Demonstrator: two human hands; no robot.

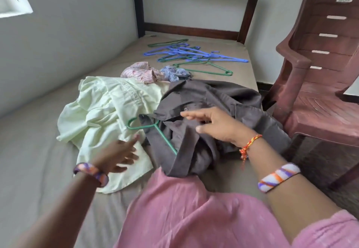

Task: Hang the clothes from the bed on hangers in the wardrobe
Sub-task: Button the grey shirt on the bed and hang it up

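A dark grey shirt (209, 102) lies crumpled on the bed (35, 160) near its right edge, with a green hanger (155, 129) partly inside it, hook sticking out to the left. My right hand (213, 125) hovers over the shirt, fingers stretched out and holding nothing. My left hand (118, 155) is spread above a pale yellow shirt (101, 111) that lies left of the grey one. Behind them lie a pink striped garment (139, 71) and a blue patterned one (174, 72).
A pile of blue and green hangers (192, 55) lies near the dark wooden headboard (194, 10). A maroon plastic chair (318, 76) stands close to the bed's right side. A wall runs along the left. The wardrobe is out of view.
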